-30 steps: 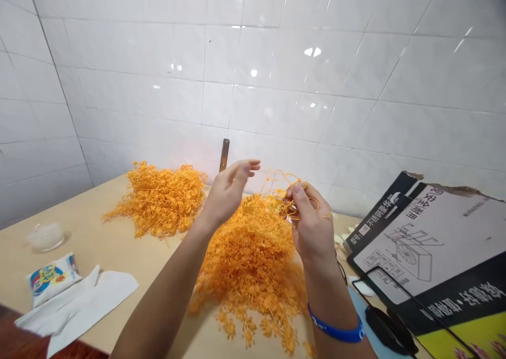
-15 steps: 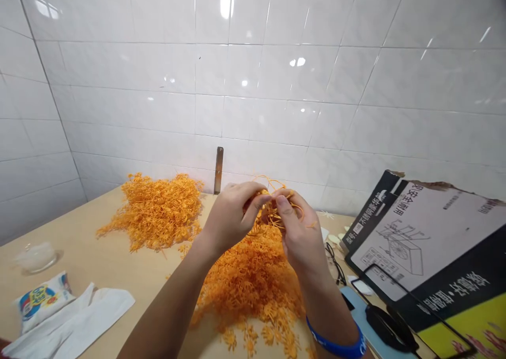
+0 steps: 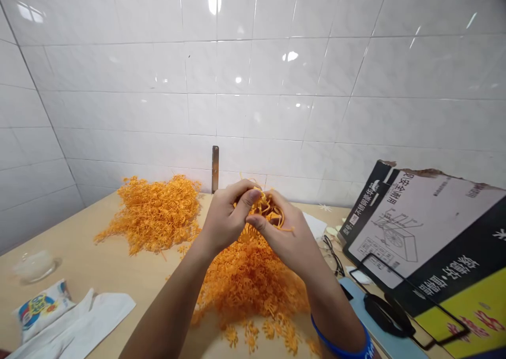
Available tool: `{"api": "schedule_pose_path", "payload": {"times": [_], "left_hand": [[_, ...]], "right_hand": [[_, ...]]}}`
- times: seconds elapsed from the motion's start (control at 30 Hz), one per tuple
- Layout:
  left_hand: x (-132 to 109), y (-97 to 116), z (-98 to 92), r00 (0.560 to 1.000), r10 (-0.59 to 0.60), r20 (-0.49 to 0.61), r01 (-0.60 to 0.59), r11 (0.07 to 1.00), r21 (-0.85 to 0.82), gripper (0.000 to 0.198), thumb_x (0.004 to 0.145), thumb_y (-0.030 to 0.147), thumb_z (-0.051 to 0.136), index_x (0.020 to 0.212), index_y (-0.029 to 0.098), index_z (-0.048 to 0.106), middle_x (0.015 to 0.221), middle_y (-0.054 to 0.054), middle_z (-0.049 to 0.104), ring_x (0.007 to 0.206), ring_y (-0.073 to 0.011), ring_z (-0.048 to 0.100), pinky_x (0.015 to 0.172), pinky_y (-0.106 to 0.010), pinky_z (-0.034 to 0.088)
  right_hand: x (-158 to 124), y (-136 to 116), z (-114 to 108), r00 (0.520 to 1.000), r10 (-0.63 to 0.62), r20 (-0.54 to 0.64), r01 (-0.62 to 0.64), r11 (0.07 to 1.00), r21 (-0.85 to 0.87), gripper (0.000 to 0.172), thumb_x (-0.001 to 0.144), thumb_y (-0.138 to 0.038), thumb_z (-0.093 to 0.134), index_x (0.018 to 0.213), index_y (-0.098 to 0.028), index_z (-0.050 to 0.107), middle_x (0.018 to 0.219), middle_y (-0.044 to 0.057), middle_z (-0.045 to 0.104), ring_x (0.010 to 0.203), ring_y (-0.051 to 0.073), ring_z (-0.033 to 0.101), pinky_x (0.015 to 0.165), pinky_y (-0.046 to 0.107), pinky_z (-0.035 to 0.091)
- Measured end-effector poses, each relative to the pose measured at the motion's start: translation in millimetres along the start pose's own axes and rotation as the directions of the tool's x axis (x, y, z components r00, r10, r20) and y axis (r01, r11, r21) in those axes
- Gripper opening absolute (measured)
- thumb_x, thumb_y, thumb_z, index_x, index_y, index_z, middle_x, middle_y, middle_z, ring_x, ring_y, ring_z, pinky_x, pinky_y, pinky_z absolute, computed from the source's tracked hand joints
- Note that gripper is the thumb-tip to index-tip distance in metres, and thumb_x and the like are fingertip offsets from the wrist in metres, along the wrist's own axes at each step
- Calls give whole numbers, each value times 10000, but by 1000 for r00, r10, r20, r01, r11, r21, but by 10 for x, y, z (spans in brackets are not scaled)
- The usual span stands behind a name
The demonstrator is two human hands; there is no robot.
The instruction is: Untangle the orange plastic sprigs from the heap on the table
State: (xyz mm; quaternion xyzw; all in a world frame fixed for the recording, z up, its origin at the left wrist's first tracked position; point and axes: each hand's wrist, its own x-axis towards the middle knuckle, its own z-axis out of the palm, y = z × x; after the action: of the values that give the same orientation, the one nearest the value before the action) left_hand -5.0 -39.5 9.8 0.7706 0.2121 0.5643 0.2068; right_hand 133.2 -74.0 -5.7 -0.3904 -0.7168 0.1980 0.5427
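I have a small tangle of orange strands (image 3: pixel 262 206) up between my two hands, just above the near heap (image 3: pixel 253 274) of orange pieces on the table (image 3: pixel 93 264). My left hand (image 3: pixel 233 214) comes in from the left with its fingers bent over and its thumb pressed toward them, pinching the left edge of the tangle; the fingertips themselves are hidden behind, so I can't tell exactly which strand they grip. My right hand (image 3: pixel 282 230) curls around the other side, fingers behind and thumb reaching left beneath my left thumb, the two thumbs very close together. Neither hand is nearer, as both are on the tangle, though most of the strands I can see lie on the right hand's side, in the hollow of its fingers. The tangle is looped and bunched, so I can't make out one long axis; one loose end pokes out to the right across my right hand, and a thin strand arches above the fingers toward the wall (image 3: pixel 276 153). Straight below the tangle is the near heap, showing between my forearms and spilling toward me. A second orange heap (image 3: pixel 156 214) lies farther to the left, well apart from both hands, beyond my left forearm.
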Motion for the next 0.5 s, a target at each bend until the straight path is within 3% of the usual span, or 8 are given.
{"api": "schedule_pose_path", "payload": {"times": [0.1, 0.27, 0.37, 0.43, 0.5], "left_hand": [[5, 2, -9, 1000, -15, 25, 16, 999, -42, 271, 954, 315, 456, 723, 197, 535, 624, 20, 496, 572, -119, 436, 547, -255, 333], [-3, -35, -42, 1000, 21, -18, -20, 998, 59, 252, 943, 288, 479, 723, 198, 561, 625, 12, 511, 580, -122, 414, 563, -269, 322], [-11, 0, -14, 995, -97, -4, 94, 973, -211, 334, 928, 416, 509, 684, 189, 538, 595, 20, 449, 538, -109, 386, 512, -254, 314], [-10, 40, 31, 970, -238, 42, 232, 871, -433, 410, 863, 531, 575, 654, 185, 505, 567, 31, 416, 497, -94, 369, 465, -236, 303], [-3, 68, 80, 924, -368, 109, 357, 720, -595, 449, 781, 572, 658, 643, 182, 484, 543, 40, 411, 458, -80, 363, 426, -216, 302]], "right_hand": [[4, -9, -15, 991, -23, 129, 19, 999, 29, 214, 916, -404, 593, 881, -196, 558, 742, -8, 517, 647, 137, 419, 562, 263, 319], [-18, -26, -25, 986, -4, 168, 3, 1000, 7, 381, 964, -417, 472, 663, -201, 382, 602, -40, 350, 543, 108, 283, 482, 261, 217], [-18, 13, -24, 974, -58, 219, 18, 983, 183, 399, 954, -436, 484, 650, -207, 366, 584, -50, 309, 513, 99, 255, 463, 253, 214], [-12, 79, 4, 966, -73, 249, -23, 932, 362, 411, 920, -486, 522, 646, -210, 391, 561, -54, 307, 485, 96, 258, 446, 249, 221], [-4, 160, 60, 982, -34, 187, -60, 879, 473, 447, 862, -553, 567, 618, -214, 408, 531, -54, 313, 461, 100, 271, 432, 252, 235]]}}
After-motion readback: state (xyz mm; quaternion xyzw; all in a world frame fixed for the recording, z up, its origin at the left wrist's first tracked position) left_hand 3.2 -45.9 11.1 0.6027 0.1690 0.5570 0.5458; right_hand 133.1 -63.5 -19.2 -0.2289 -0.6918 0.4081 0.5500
